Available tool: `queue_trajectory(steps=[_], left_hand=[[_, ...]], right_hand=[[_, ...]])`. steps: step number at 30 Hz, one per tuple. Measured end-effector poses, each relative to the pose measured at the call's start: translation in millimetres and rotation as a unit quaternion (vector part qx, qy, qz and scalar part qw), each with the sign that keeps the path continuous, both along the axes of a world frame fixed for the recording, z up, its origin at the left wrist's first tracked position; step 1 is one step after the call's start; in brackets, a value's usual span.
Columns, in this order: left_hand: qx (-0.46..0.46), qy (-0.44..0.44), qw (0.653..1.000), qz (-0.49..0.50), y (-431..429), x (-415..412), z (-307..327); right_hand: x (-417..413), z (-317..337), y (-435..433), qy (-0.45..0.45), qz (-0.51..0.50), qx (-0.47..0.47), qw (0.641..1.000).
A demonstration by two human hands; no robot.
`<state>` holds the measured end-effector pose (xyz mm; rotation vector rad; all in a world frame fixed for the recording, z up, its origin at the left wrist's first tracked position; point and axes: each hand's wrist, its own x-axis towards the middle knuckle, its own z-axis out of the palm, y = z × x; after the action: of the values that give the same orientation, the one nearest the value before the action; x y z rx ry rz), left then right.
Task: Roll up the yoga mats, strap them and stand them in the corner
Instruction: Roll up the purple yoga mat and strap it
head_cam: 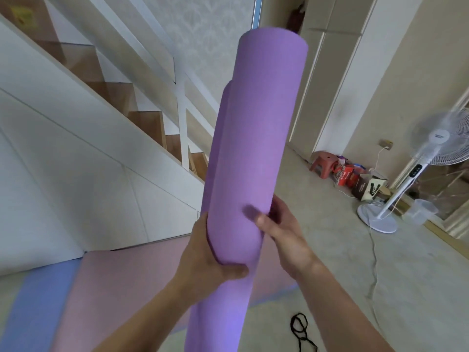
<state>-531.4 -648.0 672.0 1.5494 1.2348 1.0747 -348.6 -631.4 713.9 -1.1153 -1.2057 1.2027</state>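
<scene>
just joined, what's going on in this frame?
A person holds a rolled purple yoga mat roughly upright in front of them. The left hand and right hand are both curled round its lower part. No strap shows on the roll. What looks like a black strap lies on the floor nearby. A pink mat and a blue mat lie flat on the floor, not yet rolled.

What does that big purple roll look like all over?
The purple mat is rolled into a long tube of soft-looking matte foam, held nearly upright, top leaning right, bottom end out of view. Its outer edge forms a step down the left side. No strap shows on it. The left hand grips it low down; the right hand holds its right side, thumb on the front.
</scene>
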Motion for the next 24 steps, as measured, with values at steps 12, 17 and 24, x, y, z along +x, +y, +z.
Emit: queue_trajectory(steps=[12, 17, 24], left_hand=[[-0.008, 0.04, 0.991, -0.126, 17.7, -2.1, 18.9], [0.0, 0.016, 1.0, 0.016, 12.6, 5.6, 13.0], [-0.078, -0.035, 0.986, -0.144, 5.5, -10.7, 16.9]], right_hand=[[-17.5, -5.9, 1.4, 0.087, -0.135, 0.003, 0.987], [-26.3, -10.2, -3.5, 0.037, -0.078, -0.01, 0.996], [22.6, -8.2, 2.6, 0.135, 0.125, -0.029, 0.983]])
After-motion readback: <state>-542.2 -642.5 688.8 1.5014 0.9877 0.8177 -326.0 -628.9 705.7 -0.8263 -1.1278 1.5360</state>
